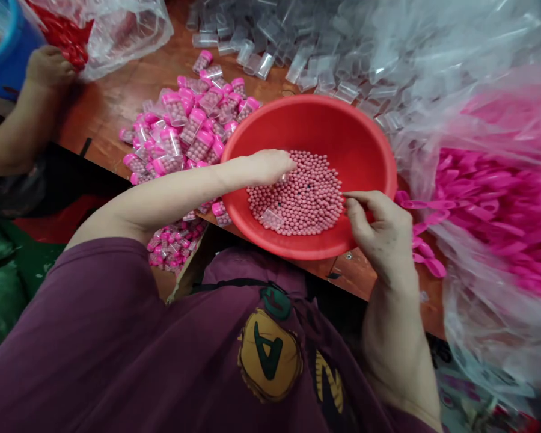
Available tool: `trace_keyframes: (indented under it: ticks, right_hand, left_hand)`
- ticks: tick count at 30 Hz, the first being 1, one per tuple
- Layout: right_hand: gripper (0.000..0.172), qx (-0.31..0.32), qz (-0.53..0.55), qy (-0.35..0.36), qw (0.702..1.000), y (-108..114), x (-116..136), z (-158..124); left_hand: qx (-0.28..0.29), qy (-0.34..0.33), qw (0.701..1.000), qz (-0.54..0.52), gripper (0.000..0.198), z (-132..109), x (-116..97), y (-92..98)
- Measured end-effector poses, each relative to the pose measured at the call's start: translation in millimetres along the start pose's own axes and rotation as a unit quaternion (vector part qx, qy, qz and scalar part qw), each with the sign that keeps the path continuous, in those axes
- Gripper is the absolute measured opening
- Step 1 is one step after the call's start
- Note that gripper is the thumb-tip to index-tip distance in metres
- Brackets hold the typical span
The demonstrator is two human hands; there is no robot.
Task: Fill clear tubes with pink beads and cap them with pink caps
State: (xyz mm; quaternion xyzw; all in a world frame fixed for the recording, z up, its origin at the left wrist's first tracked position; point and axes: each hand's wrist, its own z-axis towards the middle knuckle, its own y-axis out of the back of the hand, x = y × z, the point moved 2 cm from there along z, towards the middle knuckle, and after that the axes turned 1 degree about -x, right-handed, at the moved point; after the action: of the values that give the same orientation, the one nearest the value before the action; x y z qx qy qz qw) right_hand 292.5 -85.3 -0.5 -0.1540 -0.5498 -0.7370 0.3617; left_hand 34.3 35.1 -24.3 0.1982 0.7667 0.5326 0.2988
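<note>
A red plastic bowl stands on the table, with a heap of small pink beads in it. My left hand reaches over the near left rim and down to the beads. Its fingers are curled round a clear plastic tube, mostly hidden by the hand. Another clear tube lies on the beads near the front. My right hand is at the bowl's right side, thumb and index drawn together at the edge of the beads. Whatever lies between those fingertips is too small to make out.
Filled bottles with pink caps are heaped left of the bowl; more lie in a box below. Empty clear tubes spread behind. Pink plastic pieces spill from a bag at right. Another person's hand is by red pieces.
</note>
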Motion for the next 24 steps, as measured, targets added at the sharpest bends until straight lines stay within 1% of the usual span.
trace_keyframes:
  ticks: [4, 9, 11, 14, 17, 18, 20, 22, 23, 24]
  right_hand:
    - [0.018, -0.021, -0.047, 0.027, 0.998, -13, -1, -7]
    - [0.017, -0.081, -0.037, 0.055, 0.995, -17, -5, -9]
    - [0.017, -0.088, -0.027, 0.056, 0.994, -18, -6, -9]
    - [0.017, -0.085, -0.019, 0.049, 0.995, -20, -3, -9]
    - [0.019, -0.096, 0.001, 0.049, 0.994, -24, 3, -11]
    - [0.020, -0.114, 0.014, 0.051, 0.992, -24, 3, -12]
    - [0.021, -0.188, 0.033, 0.046, 0.981, -21, -3, -16]
    - [0.024, -0.286, 0.027, 0.010, 0.958, -11, -22, -21]
    - [0.025, -0.320, 0.010, -0.021, 0.947, -4, -36, -23]
    - [0.027, -0.336, -0.014, -0.062, 0.940, 3, -52, -24]
  left_hand:
    - [0.033, 0.008, 0.998, 0.056, 0.035, 8, 1, 3.3]
    - [0.002, 0.004, 0.990, 0.143, 0.044, 7, 2, 12.3]
    - [0.003, 0.008, 0.984, 0.176, 0.049, 6, 0, 12.8]
    - [0.031, 0.009, 0.980, 0.197, 0.050, 8, -10, 7.8]
    - [0.035, -0.013, 0.985, 0.167, 0.049, 18, -30, 0.3]
    - [0.037, -0.022, 0.988, 0.148, 0.048, 23, -39, -2.4]
    - [0.046, -0.031, 0.994, 0.093, 0.045, 34, -57, -8.1]
    - [0.051, -0.043, 0.997, 0.043, 0.042, 44, -74, -13.7]
    - [0.051, -0.051, 0.997, 0.024, 0.040, 49, -82, -16.2]
    - [0.050, -0.057, 0.997, 0.010, 0.038, 54, -90, -18.4]
